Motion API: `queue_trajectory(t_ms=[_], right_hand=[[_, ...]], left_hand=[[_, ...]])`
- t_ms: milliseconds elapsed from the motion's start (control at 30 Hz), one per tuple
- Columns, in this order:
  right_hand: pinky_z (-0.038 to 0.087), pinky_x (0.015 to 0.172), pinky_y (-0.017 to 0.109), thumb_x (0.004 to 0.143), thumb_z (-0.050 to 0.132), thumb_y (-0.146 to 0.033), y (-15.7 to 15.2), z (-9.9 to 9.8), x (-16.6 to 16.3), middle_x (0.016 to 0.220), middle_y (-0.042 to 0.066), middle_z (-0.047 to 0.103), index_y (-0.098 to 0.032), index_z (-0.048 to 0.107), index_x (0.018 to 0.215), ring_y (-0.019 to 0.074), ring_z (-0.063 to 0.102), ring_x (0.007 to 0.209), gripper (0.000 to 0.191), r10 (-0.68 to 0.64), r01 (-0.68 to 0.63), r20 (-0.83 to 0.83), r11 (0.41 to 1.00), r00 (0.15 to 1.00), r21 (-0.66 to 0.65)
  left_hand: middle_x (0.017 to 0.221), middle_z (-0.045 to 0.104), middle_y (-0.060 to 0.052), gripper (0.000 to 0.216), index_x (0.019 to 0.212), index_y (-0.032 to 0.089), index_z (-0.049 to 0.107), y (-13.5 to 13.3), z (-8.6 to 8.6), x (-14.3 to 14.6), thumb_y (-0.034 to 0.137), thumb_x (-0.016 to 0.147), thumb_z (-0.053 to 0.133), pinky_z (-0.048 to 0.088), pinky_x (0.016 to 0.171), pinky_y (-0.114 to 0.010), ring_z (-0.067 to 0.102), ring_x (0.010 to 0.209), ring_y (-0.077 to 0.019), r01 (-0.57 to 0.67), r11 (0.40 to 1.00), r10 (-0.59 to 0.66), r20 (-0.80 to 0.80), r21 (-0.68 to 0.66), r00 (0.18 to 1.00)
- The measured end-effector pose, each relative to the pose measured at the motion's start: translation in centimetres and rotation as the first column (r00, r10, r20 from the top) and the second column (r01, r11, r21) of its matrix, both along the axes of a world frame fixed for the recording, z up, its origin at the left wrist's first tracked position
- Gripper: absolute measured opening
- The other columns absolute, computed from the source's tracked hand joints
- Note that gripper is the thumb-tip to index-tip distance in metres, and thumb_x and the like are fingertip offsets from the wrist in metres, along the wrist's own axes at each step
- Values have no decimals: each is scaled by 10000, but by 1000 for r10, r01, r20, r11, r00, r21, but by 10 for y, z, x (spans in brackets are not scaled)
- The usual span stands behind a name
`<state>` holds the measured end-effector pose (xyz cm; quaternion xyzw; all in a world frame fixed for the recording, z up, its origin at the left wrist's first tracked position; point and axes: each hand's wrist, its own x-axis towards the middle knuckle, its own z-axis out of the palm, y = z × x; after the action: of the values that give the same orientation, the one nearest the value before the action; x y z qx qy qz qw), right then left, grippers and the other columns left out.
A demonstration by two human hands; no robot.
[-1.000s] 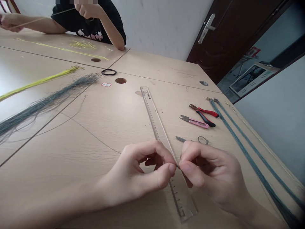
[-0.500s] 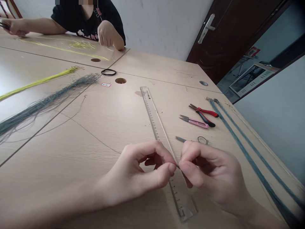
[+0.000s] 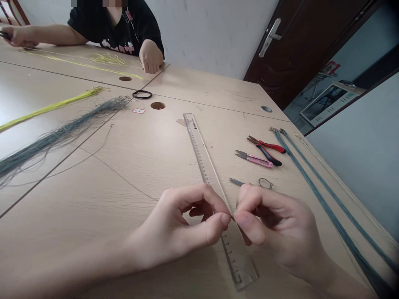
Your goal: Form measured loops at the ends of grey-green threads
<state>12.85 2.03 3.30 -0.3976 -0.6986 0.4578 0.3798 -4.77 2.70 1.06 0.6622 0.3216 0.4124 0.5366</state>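
Observation:
Over a clear ruler (image 3: pixel 199 153), my left hand (image 3: pixel 190 224) and my right hand (image 3: pixel 274 224) meet fingertip to fingertip. Each is closed in a pinch on a thin grey-green cord (image 3: pixel 124 179). Only a tiny dark bit of it shows between the fingertips; the rest is hidden. The cord trails left from my left hand across the table. Just beyond my right hand lie small snips (image 3: pixel 237 182), partly covered by its fingers. Pink thread snips (image 3: pixel 254 159) and red-and-black pliers (image 3: pixel 266 149) rest farther back.
Grey-green cords (image 3: pixel 62 133) and yellow cords (image 3: pixel 52 108) lie left. Blue-green cord bundles (image 3: pixel 314 187) run down the right side. A black loop (image 3: pixel 142 94) sits near a table hole (image 3: pixel 158 105). Across the table, a person (image 3: pixel 115 33) handles yellow cord.
My hands hold almost the same pose over the ruler. Across the table, the other person's hand on the right has come down and shifted right, to the tabletop.

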Motion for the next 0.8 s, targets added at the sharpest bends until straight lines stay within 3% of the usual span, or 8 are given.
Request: queue_trajectory(t_ms=[800], right_hand=[[373, 482, 178, 855, 525, -162, 0, 1, 2, 598, -47, 490, -178, 535, 681, 58, 456, 530, 175, 41, -42, 24, 999, 999, 23]], left_hand=[[581, 525, 36, 122, 688, 157, 546, -1, -2, -1, 121, 803, 536, 362, 534, -196, 445, 542, -73, 17, 1000, -17, -19, 3, 1000]])
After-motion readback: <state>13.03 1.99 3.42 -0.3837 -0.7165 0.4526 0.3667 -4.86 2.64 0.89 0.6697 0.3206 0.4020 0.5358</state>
